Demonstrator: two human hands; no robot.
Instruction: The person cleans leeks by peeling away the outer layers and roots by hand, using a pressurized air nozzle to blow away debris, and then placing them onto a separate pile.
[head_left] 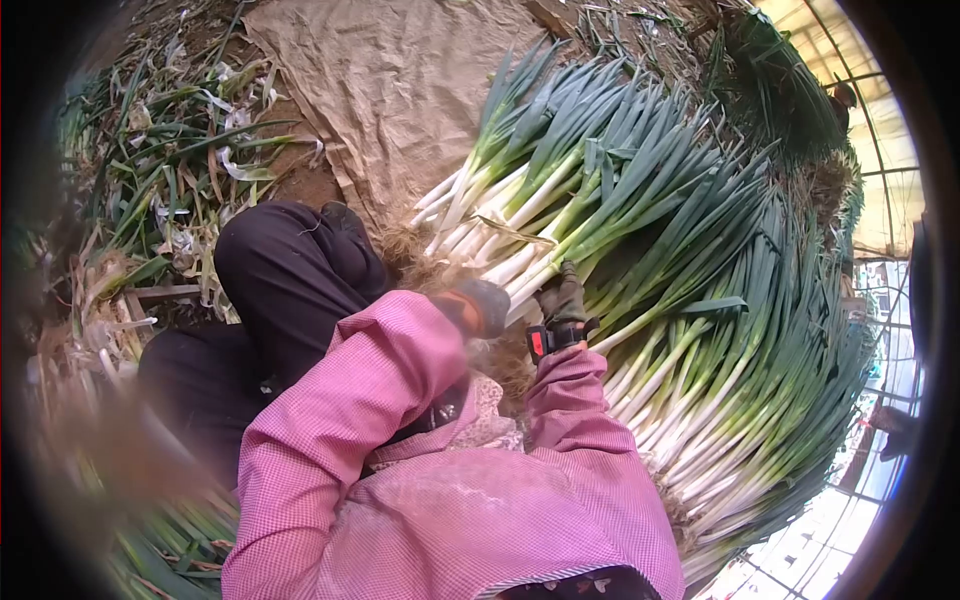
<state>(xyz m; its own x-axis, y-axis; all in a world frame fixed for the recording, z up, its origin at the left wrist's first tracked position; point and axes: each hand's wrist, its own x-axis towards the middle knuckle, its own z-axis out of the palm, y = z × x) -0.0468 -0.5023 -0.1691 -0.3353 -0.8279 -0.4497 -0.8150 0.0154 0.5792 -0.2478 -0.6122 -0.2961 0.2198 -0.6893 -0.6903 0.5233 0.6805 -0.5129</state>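
Green onions with long white stalks (530, 262) and dark green leaves lie in a bundle in front of me. My right hand (562, 297), gloved and with a black and red band at the wrist, is closed around the stalks near their middle. My left hand (478, 306) is blurred beside the lower white ends; its fingers cannot be made out. A pale tie (512, 230) lies across the neighbouring stalks. Roots show at the left end of the bundle.
A long pile of green onions (690, 400) runs down the right side. Brown sheeting (400, 90) covers the ground ahead. Leaf scraps (170, 190) lie at the left, near my bent knee (270, 250). Part of a person (895, 425) shows at the right edge.
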